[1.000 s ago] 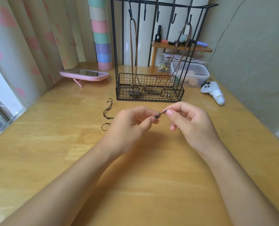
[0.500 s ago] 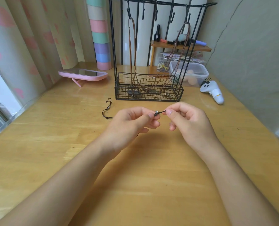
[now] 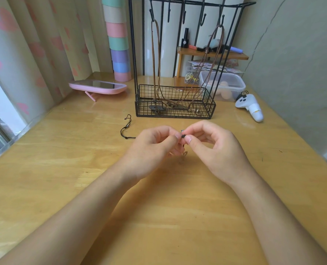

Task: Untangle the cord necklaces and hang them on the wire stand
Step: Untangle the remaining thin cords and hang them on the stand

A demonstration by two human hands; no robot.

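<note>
One stand (image 3: 132, 54) at 12 o'clock holds two necklaces (image 3: 155, 54). Left hand (image 3: 153, 148) and right hand (image 3: 216, 148) both pinch cord (image 3: 123, 129), thumb-to-forefinger, dead centre; tail trails to 10 o'clock. Risk: hard pull tightens tangle, or cord slips free.

Black cord (image 3: 127, 138) behind left hand (image 3: 155, 148) (clasp (image 3: 182, 134) indistinct)

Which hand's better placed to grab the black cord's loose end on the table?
Probably left: the loose end of the black cord lies left of the left hand; the right hand would have to cross over.
</note>
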